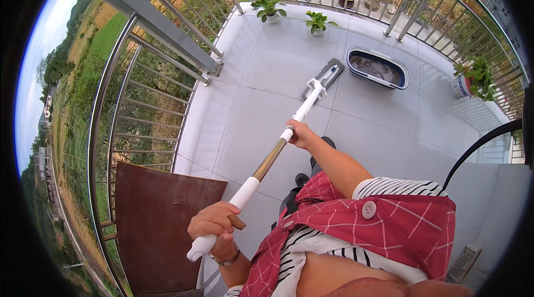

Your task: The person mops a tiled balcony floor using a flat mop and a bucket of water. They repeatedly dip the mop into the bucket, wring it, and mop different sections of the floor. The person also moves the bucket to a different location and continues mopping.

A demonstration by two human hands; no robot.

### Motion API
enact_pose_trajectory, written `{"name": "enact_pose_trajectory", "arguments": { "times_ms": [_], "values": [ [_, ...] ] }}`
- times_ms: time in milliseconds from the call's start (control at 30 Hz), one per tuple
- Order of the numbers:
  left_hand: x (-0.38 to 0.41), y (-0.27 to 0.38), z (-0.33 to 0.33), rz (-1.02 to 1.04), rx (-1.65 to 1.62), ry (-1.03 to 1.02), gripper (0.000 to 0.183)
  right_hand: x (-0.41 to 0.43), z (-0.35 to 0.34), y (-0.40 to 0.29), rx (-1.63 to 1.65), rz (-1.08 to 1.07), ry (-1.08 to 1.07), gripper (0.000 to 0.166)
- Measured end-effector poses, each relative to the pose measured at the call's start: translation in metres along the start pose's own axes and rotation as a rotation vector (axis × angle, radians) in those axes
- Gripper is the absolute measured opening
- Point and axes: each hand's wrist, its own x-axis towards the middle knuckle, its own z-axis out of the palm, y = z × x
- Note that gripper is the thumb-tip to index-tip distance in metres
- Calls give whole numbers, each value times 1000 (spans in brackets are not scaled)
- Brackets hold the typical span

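A flat mop [306,103] with a white and metal pole slants from the lower left up to its grey head, which rests on the pale floor tiles [275,117]. My left hand [217,226], with a watch on the wrist, is closed around the white grip near the pole's upper end. Further down the pole, my right hand [299,134] holds it by the collar between the metal and white parts. Right of the mop head stands an oblong grey and dark blue bucket [402,76] with murky, foamy water in it. The bucket and mop head are apart.
Two potted plants [271,17] stand by the far edge, a third plant in a white bucket [462,86] at right. Stainless steel railings [146,84] border the balcony, with a grey post [158,21] at left. A brown board [167,222] leans at lower left. A black hose-like curve [471,147] arches at right.
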Motion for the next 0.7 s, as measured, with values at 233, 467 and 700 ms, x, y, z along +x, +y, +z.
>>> {"name": "enact_pose_trajectory", "arguments": {
  "times_ms": [233, 467, 700],
  "values": [
    [11, 95, -47, 116, -70, -94, 31, -108, 38, 72, -6, 202, -2, 17],
    [17, 97, 5, 259, -113, -76, 19, -116, -3, 63, 267, 109, 157, 16],
    [10, 36, 109, 34, -93, 90, 28, -131, -130, -9, 263, -82, 322, 18]
  ]
}}
